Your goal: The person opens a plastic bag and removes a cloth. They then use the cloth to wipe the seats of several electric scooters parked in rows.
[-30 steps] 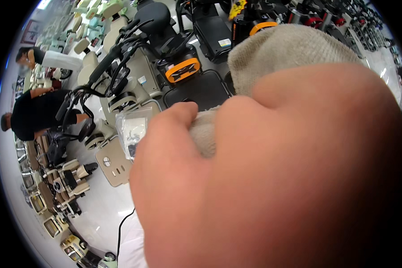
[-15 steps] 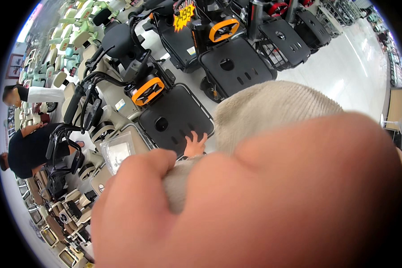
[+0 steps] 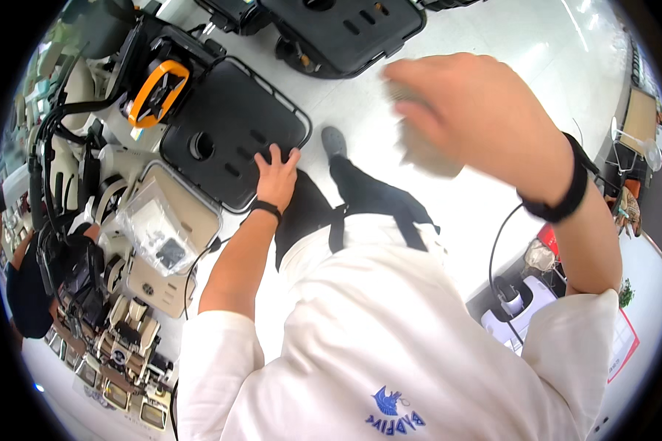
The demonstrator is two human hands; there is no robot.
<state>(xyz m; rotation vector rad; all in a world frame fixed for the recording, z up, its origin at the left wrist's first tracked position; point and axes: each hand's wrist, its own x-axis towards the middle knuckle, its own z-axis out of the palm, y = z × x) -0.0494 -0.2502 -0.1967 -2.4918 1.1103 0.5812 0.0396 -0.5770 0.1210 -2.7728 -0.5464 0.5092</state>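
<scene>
My left hand (image 3: 276, 180) is open, fingers spread over the near edge of a black slotted panel (image 3: 224, 121) on an electric scooter; whether it presses on the panel I cannot tell. A ribbed beige corduroy cap (image 3: 426, 151) hangs under my right hand (image 3: 460, 110), which is closed on it out over the floor. Motion smears the cap and the fingertips, and the hand hides part of the cap. Left of the panel sits an orange-rimmed lamp (image 3: 158, 94). A clear plastic bag (image 3: 158, 228) with small parts inside lies on a beige panel (image 3: 191, 209).
Another black panel (image 3: 353, 33) stands at the far side. Scooters with black handlebars (image 3: 48, 169) crowd the left, where a person in dark clothes (image 3: 26, 287) bends. A thin black cable (image 3: 496, 242) loops at my right above a pale lilac tray (image 3: 522, 309).
My right hand has moved away from close to the camera, carrying the cap out to the right. The view has tipped down, showing my shirt and legs. My left hand stays at the panel.
</scene>
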